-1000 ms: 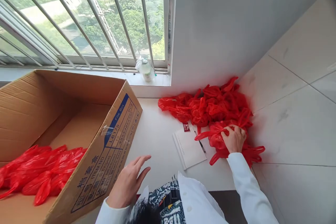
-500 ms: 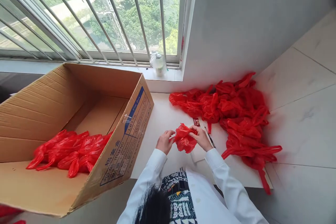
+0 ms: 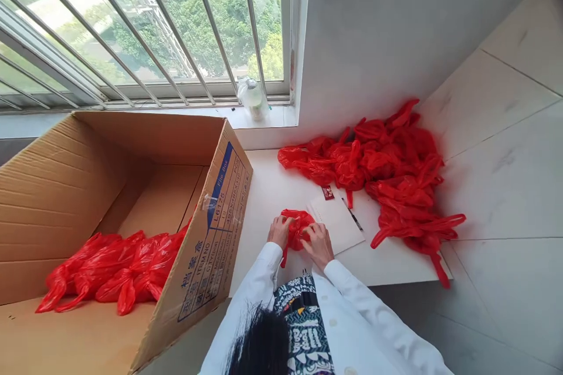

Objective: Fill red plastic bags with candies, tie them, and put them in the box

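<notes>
Left grip (image 3: 280, 230) and right grip (image 3: 319, 243) both clutch 1 red bag (image 3: 298, 224) between them, lower centre; cardboard box (image 3: 220, 205) sits nearer the left.

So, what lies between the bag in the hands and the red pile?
A white notebook with a pen lies between red bag and pile, head view.

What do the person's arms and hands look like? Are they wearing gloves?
No gloves: both the left hand and right hand are bare. Long white sleeves cover both arms to the wrists, part of a white buttoned coat over a black-and-white patterned top.
</notes>
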A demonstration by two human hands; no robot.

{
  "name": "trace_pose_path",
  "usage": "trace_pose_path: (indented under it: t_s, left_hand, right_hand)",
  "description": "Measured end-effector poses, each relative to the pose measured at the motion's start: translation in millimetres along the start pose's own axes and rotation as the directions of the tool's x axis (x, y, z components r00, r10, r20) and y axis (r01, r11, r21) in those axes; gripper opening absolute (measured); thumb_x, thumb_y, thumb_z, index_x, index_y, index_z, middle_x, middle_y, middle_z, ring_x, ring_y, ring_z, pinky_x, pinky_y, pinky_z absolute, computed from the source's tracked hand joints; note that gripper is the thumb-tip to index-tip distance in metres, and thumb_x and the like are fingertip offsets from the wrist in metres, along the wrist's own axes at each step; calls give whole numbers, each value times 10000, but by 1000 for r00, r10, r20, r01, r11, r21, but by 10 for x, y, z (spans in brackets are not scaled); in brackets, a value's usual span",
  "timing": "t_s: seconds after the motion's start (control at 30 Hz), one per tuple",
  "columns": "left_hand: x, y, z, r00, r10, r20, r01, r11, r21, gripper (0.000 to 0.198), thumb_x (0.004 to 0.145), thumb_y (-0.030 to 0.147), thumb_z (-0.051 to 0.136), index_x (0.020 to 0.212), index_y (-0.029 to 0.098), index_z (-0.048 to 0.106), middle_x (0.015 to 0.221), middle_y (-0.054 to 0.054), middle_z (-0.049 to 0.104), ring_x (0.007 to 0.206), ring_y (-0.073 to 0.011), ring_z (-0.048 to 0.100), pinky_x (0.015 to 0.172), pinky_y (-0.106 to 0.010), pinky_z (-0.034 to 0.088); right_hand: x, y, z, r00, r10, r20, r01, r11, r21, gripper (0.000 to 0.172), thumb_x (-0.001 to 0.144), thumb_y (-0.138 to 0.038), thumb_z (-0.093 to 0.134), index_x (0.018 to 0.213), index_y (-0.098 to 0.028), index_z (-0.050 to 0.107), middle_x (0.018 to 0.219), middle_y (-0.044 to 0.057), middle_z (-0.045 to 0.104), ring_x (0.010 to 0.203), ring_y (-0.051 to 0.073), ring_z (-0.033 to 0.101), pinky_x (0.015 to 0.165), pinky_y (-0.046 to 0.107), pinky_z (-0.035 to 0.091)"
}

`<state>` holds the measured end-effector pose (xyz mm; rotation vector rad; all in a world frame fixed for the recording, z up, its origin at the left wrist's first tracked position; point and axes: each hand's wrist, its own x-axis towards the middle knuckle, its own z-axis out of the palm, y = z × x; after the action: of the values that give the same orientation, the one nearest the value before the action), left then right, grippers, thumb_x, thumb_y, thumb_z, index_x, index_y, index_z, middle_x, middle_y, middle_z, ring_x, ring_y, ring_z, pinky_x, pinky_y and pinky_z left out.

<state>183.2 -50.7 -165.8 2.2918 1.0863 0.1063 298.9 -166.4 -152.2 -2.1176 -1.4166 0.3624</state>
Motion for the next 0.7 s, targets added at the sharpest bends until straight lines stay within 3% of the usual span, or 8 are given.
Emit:
trace_pose_path:
  t_s: [0.1,0.23,0.47,0.7]
  left_hand:
    - [145,38,44,991,133,34,-134,991,26,305,751,103,583,957,314,658,1277,-22,506,1277,-255,314,1040,-452,299]
    - [303,22,42,987,157,21,-158,987,43,227,715,68,603,741,274,694,1271,-25,529,1275,-291,319,1064,-554,197]
    - [231,-335,-165,996,-40,-80,36,998,-51,63,663,234,696,706,253,738,1091,-67,648,1136,-329,466,948,-513,387]
    - [-18,-469,-76,975,-183,-125,149,960,-239,114,669,242,699,771,226,748,1008,-68,697,1004,-255,602,916,-421,465]
  right_hand:
    - [23,16,178,998,29,56,-18,983,-185,346,695,-292,652,1014,-177,584,1040,104,560,1010,275,422,870,403,363]
    - [184,112,302,991,45,124,-6,953,-302,144,727,-170,606,869,-194,615,929,86,592,959,255,438,860,390,335]
    - [207,213,68,986,165,-32,-165,986,-15,38,760,-241,631,724,-230,623,916,22,606,939,204,436,825,326,318]
    - [173,315,63,953,301,-24,-299,952,70,57,749,-231,627,694,-237,641,905,13,611,933,199,445,817,315,305]
